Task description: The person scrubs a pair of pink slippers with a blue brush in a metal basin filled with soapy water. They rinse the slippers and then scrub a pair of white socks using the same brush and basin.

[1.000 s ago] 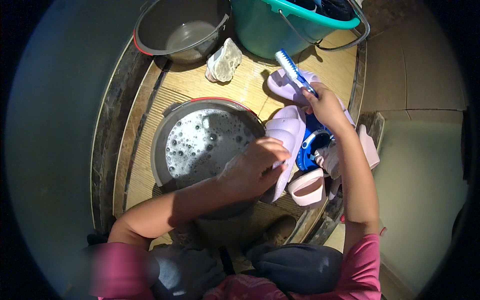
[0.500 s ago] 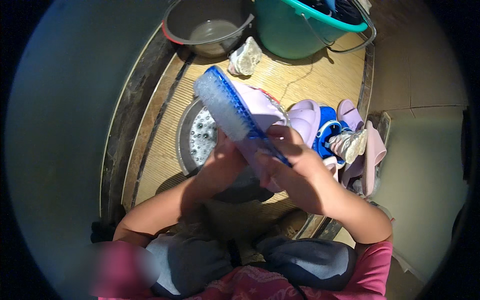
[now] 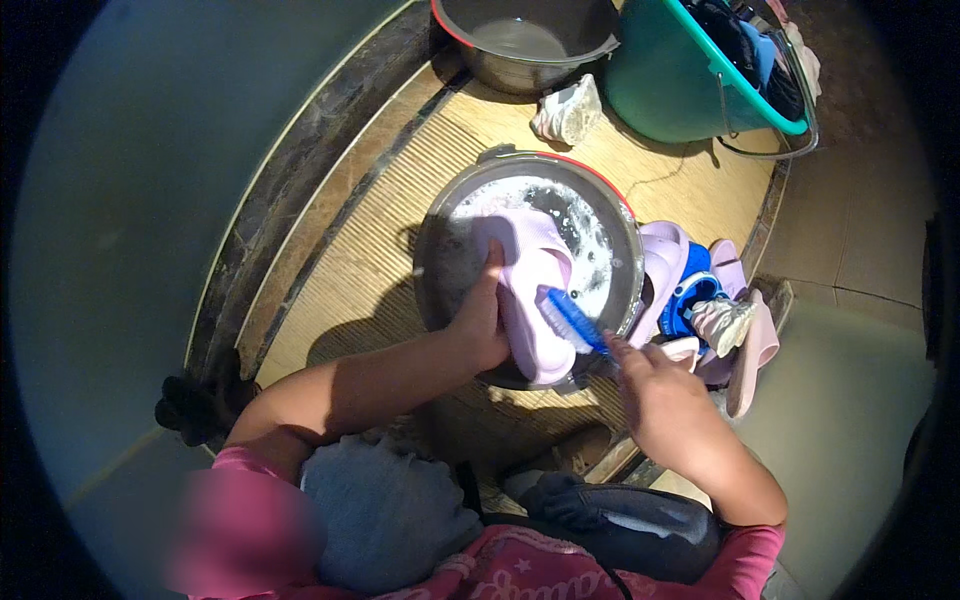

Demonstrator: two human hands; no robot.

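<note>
A light purple slide sandal [image 3: 530, 310] is held tilted over a dark basin [image 3: 430, 250] of sudsy water. My left hand [image 3: 483, 320] grips it along its left side, thumb on top near the strap. In my right hand [image 3: 660, 395] is the handle of a blue scrubbing brush [image 3: 572, 318] with white bristles. The bristles are against the sandal's side, below the strap. White foam [image 3: 590, 245] floats on the water around the sandal.
Beyond stand another dark basin [image 3: 470, 50] holding cloudy water and a green bucket [image 3: 650, 90] with dark items inside. A whitish lump [image 3: 570, 110] lies between them and me. At right are purple sandals [image 3: 662, 270], blue footwear [image 3: 690, 300] and a pink sandal [image 3: 750, 360].
The brush has come down from above the sandal to its side, and my hands have moved apart. My view has shifted, so the basin now shows more fully.
</note>
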